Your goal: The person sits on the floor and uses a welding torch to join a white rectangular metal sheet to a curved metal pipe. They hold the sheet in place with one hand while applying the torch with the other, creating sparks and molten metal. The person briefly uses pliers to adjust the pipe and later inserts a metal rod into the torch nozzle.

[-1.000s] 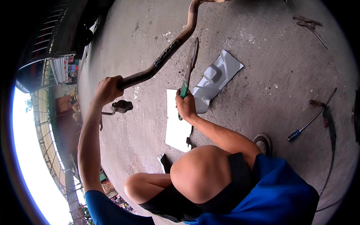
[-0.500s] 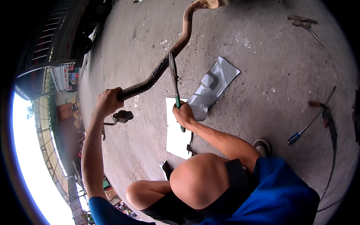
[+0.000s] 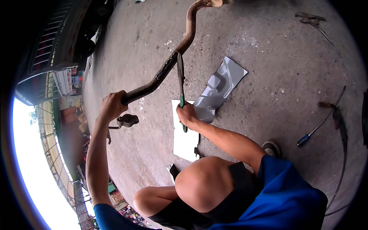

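Note:
A bent, rusty metal pipe (image 3: 188,40) slants across the upper middle, with a dark, rough, seam-like stretch (image 3: 166,68) along its lower part. My left hand (image 3: 114,105) is wrapped round its lower left end. A dark lump of metal on a rod (image 3: 128,120) shows just below that hand. In my right hand (image 3: 187,115) is a long, narrow steel tool with a green handle (image 3: 181,78); its exact kind is unclear. The tool's pointed tip is up, beside the dark stretch of the pipe; whether it touches is hard to tell.
Beneath my right hand lie a white sheet (image 3: 185,142) and a shaped silver metal panel (image 3: 221,86). Farther right are a blue-handled screwdriver (image 3: 304,138), a cabled holder (image 3: 338,122) and a clamp-like metal piece (image 3: 310,17). A truck (image 3: 50,42) stands at far left.
The green-handled tool's tip has shifted slightly right, away from the pipe's dark stretch. My left hand keeps its grip on the pipe. The view has shifted slightly.

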Demonstrator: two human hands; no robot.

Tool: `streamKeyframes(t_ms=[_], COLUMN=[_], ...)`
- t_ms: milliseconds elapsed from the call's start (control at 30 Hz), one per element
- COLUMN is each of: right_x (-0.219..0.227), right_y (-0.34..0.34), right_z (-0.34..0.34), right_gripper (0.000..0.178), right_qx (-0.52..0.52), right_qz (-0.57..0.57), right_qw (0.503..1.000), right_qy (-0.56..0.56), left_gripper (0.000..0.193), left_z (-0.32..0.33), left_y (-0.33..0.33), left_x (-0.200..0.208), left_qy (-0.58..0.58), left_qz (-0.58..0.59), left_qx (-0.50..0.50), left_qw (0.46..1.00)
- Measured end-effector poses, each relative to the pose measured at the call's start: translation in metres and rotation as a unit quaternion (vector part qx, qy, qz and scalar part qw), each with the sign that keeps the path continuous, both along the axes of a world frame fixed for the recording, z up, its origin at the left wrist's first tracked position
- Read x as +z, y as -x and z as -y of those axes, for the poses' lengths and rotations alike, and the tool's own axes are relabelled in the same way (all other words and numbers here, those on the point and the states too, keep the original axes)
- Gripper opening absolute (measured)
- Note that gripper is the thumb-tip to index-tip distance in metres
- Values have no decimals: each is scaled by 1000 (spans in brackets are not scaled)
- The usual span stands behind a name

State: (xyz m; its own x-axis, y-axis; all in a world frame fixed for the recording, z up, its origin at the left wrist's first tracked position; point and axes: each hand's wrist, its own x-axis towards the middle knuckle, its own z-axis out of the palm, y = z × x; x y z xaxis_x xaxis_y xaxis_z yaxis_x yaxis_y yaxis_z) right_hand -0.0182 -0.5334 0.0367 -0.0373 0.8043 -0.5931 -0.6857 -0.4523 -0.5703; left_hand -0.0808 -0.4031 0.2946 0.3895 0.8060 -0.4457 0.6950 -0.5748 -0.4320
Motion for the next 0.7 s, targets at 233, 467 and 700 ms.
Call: streamKeyframes(t_ms=[233,467,700], right_x=[6,2,4], right_y=[23,26,16], right_z=[-2,0,1], right_gripper=[20,17,18], right_qx=[-188,-203,-58], right_qz=[-54,-69,41], right_qw=[978,972,997], right_qy=[-74,-97,-20], left_gripper=[21,23,23], left_z=[1,5,-4], left_y=[-1,1,-1], left_x=[-4,-1,2], left_qy=[9,9,-6], left_qz=[27,-4,2], left_qx=[-10,2,-9], left_qw=[1000,1000,1000])
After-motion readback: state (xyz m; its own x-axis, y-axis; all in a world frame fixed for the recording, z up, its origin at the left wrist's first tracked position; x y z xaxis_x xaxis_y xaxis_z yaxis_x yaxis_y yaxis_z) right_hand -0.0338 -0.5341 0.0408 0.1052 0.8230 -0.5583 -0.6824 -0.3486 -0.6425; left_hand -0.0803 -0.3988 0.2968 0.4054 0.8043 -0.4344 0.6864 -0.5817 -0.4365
